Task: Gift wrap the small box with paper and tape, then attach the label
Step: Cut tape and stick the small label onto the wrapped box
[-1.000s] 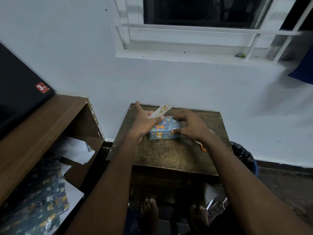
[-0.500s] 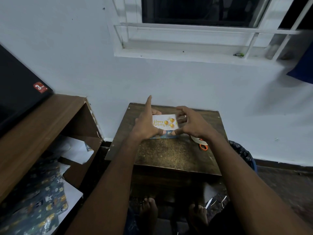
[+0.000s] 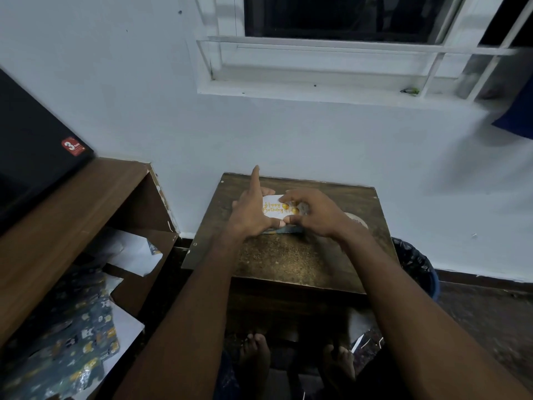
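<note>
A white "Happy Birthday" label with gold balloons lies on top of the small wrapped box, of which only a blue patterned lower edge shows. The box sits on a dark wooden table. My left hand holds the label's left end, thumb under its lower edge and index finger pointing straight up. My right hand pinches the label's right end between thumb and curled fingers. Most of the box is hidden behind both hands and the label.
A tape roll lies on the table right of my right hand. Left is a wooden shelf with a black device on top and wrapping paper below. A blue bin stands right of the table. Bare feet show below.
One second ago the label stood tilted in my left hand above the bare box top. It now lies flat over the box, with both hands at its ends.
</note>
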